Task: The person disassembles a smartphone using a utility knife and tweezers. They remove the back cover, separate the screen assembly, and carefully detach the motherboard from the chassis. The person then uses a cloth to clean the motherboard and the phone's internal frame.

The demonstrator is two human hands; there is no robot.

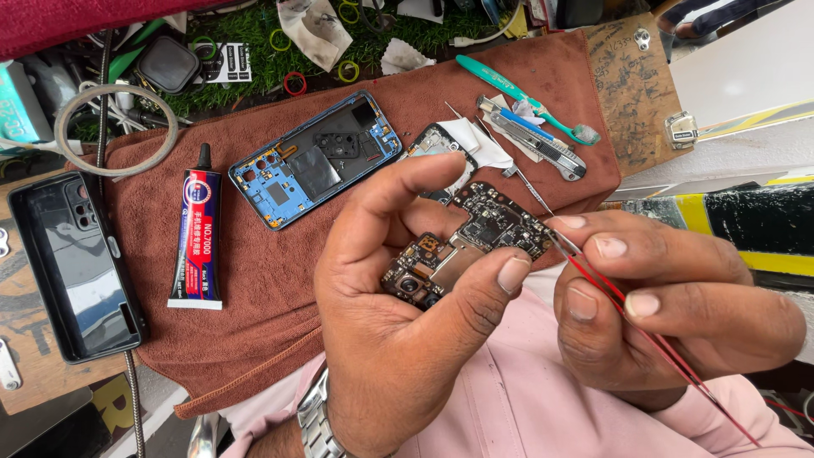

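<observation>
My left hand grips a dark phone circuit board with camera modules, held between thumb and fingers above my lap. My right hand pinches red tweezers, whose tips touch the board's right edge. Behind them on a brown cloth lies an opened blue phone frame with its insides showing. A glue tube with a black nozzle lies left of the frame. A wristwatch sits on my left wrist.
A dark phone back cover lies far left. A utility knife and a teal toothbrush rest at the cloth's back right, beside white paper scraps. A tape ring, rubber bands and clutter sit on green turf behind.
</observation>
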